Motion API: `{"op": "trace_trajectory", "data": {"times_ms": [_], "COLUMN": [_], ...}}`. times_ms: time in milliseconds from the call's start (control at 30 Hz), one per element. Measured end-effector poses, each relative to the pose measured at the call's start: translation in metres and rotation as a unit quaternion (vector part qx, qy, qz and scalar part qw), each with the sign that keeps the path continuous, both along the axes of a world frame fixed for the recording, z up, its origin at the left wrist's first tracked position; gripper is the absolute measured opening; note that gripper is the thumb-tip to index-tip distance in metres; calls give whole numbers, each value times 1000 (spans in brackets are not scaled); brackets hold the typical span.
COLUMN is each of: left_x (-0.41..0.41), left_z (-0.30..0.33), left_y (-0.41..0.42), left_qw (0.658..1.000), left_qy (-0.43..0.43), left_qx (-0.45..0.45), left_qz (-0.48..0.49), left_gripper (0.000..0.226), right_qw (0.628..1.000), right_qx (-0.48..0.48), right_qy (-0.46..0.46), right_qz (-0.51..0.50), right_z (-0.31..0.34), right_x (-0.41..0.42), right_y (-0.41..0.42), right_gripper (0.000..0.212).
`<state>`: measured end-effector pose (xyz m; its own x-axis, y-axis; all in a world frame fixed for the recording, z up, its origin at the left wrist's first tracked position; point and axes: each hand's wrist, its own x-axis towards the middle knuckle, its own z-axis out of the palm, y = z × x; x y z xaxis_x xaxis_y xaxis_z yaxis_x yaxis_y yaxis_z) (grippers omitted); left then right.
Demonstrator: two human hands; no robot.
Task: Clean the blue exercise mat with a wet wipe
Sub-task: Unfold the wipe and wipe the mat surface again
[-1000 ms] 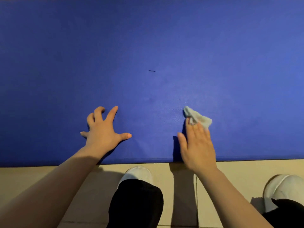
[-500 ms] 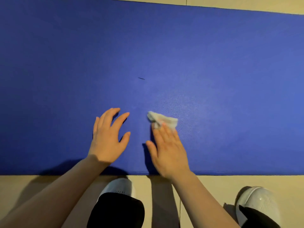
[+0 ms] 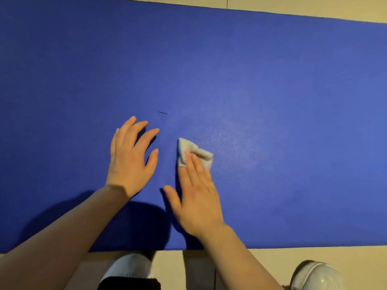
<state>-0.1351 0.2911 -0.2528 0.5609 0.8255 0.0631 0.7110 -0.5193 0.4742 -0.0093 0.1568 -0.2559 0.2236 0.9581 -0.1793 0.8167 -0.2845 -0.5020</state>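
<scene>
Beige tile floor (image 3: pixel 272 266) is showing along the near edge and in a strip at the top, and pretty much everything between is the blue exercise mat (image 3: pixel 272 91), lying flat and running off both sides of the view. Person is looking straight down at it, with white shoes poking in at the bottom: one (image 3: pixel 130 266) between the forearms, the other (image 3: pixel 318 276) in the right corner.

Right hand (image 3: pixel 196 197) is lying flat with straight fingers close together, pressing a crumpled white wet wipe (image 3: pixel 193 151) down onto the mat. The fingertips are covering the near part of the wipe and the rest is sticking out beyond them, thumb pointing off to the left, clear of the wipe.

Left hand (image 3: pixel 129 160) is sitting just beside it on the mat, fingers spread and loosely bent, holding nothing; can't tell if the palm is actually touching.

Small dark thin mark (image 3: pixel 162 112) is sitting on the mat just past the left fingertips, apart from the wipe
</scene>
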Motion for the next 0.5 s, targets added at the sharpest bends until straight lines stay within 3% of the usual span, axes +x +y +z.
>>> {"op": "trace_trajectory", "data": {"times_ms": [100, 200, 333, 433, 500], "left_x": [14, 24, 33, 38, 40], "left_z": [-2, -4, -8, -6, -3], "left_y": [9, 19, 33, 41, 43], "left_qw": [999, 994, 964, 934, 924], "left_qy": [22, 66, 232, 297, 318], "left_qx": [-21, -82, -131, -197, -210], "left_qz": [20, 44, 5, -25, -28], "left_gripper": [48, 66, 66, 61, 61], "right_qw": [999, 993, 950, 961, 983], "right_qx": [19, 1, -68, -23, 2], "right_qy": [-20, -36, -3, -10, 0], "right_qz": [45, -111, -304, -277, -182], "right_z": [-9, -11, -3, -5, -8], "right_x": [16, 70, 98, 62, 30], "right_y": [16, 25, 35, 46, 54], "right_gripper": [69, 70, 69, 74, 78]}}
